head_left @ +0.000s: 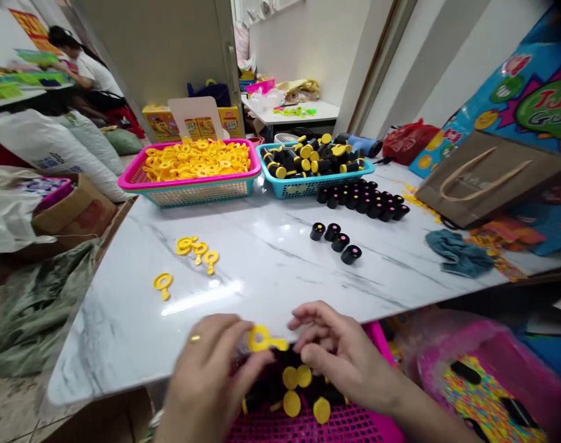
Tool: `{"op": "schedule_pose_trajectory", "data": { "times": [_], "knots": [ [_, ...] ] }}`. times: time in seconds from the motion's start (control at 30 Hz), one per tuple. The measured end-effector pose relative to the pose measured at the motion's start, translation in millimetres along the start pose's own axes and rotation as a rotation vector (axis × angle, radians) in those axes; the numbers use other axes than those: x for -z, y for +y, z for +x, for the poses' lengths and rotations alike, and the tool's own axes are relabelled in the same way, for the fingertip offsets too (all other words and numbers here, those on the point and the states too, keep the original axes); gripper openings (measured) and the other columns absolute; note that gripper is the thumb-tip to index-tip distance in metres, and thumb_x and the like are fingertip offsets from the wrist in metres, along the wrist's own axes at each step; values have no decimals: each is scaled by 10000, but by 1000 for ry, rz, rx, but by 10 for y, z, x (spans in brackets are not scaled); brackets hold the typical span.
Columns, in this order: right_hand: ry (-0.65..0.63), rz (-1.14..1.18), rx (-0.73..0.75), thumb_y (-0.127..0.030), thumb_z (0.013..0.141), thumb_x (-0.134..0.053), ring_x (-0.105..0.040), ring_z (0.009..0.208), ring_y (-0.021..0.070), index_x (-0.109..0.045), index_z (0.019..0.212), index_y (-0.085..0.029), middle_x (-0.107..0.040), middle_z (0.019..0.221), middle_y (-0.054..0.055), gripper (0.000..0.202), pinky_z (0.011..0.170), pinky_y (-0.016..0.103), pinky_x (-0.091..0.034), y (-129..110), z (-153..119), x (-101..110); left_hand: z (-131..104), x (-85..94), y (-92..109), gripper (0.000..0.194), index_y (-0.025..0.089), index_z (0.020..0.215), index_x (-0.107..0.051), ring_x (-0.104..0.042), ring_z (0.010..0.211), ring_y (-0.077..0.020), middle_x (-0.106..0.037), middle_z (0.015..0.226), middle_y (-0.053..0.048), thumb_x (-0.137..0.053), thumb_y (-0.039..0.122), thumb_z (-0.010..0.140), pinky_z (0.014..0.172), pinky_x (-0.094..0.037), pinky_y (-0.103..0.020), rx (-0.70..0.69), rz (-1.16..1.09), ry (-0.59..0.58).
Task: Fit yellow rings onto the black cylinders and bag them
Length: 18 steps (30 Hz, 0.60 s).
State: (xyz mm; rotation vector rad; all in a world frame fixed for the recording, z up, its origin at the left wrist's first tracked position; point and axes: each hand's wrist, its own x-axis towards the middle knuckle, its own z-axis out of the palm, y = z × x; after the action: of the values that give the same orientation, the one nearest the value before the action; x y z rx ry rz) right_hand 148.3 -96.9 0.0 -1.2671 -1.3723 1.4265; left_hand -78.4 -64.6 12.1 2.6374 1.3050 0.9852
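Between the thumb and fingers of my left hand (216, 363) is a yellow plastic ring with a tab (261, 338), its tab pointing right. My right hand (338, 354) is just to the right, fingers bent inward beside a dark piece; whatever they grip is hidden. Below both hands, a pink basket (354, 424) holds black tubes with yellow round ends (292, 403). Several loose yellow rings (200, 248) lie on the table ahead of my left hand. Small black caps with coloured centres (340, 242) stand upright ahead of my right hand.
At the back of the marbled table (123, 332) are a pink-rimmed basket (137, 181) of yellow rings and a blue basket (303, 184) of black-and-yellow tubes. More black caps (375, 203) stand in rows. A paper bag (469, 178) leans right. Someone (93, 77) sits far left.
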Motion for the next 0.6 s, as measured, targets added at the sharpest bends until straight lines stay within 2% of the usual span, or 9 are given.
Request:
{"op": "schedule_pose_trajectory", "data": {
  "times": [0.07,0.13,0.2,0.3,0.37,0.4,0.43,0.5,0.6],
  "knots": [
    [-16,53,-25,-389,913,-592,-609,619,104,-547,1159,-222,-653,948,38,301,494,194,-470,-21,41,4,236,-217,273,183,180,1043,-593,-580,897,-229,-625,973,-81,-616,270,885,779,-506,-379,-79,-141,-48],
    [93,3,-37,-396,935,-543,-516,454,71,-585,1073,-198,-626,730,-7,244,415,177,-401,-24,72,164,472,-441,392,228,174,1020,-588,-579,872,-237,-628,936,-77,-663,301,847,750,-513,-396,-85,-276,-151],
    [258,-90,-42,-399,920,-554,-457,403,69,-601,1034,-178,-592,602,-26,253,389,175,-344,-1,105,493,701,-651,401,380,162,1036,-581,-592,873,-243,-638,933,-76,-745,377,769,757,-524,-410,-31,-400,-283],
    [486,-279,-95,-388,897,-556,-428,396,84,-619,1085,-158,-587,529,-22,304,392,187,-306,80,185,1142,1022,-939,356,535,133,1108,-570,-611,878,-246,-655,956,-86,-786,423,714,816,-523,-438,83,-458,-433],
    [559,-383,-140,-359,898,-524,-440,407,94,-626,1140,-156,-592,524,-19,332,413,197,-312,148,268,1499,1206,-1117,353,553,118,1151,-564,-612,854,-241,-659,969,-96,-769,418,733,827,-517,-446,117,-425,-469],
    [553,-414,-152,-337,897,-511,-465,428,102,-628,1163,-159,-593,523,-20,340,437,202,-333,179,313,1613,1283,-1199,363,563,115,1164,-562,-610,838,-235,-658,975,-98,-764,420,736,823,-516,-443,117,-411,-471],
    [526,-436,-155,-314,895,-503,-495,455,110,-630,1180,-163,-593,521,-23,346,470,208,-360,203,357,1677,1348,-1275,379,579,112,1173,-561,-607,821,-229,-656,973,-98,-765,427,732,816,-515,-437,115,-403,-464],
    [433,-465,-144,-280,892,-494,-540,505,124,-646,1179,-170,-581,510,-30,343,530,219,-398,227,427,1657,1435,-1394,411,601,109,1174,-566,-599,801,-221,-649,938,-86,-777,434,715,804,-512,-421,115,-395,-440],
    [264,-472,-76,-267,904,-481,-554,528,117,-682,1119,-191,-620,608,-21,304,552,229,-414,198,447,1398,1437,-1451,420,497,134,1116,-612,-582,788,-208,-624,880,-56,-775,395,725,777,-499,-384,100,-397,-419]
  ]
}}
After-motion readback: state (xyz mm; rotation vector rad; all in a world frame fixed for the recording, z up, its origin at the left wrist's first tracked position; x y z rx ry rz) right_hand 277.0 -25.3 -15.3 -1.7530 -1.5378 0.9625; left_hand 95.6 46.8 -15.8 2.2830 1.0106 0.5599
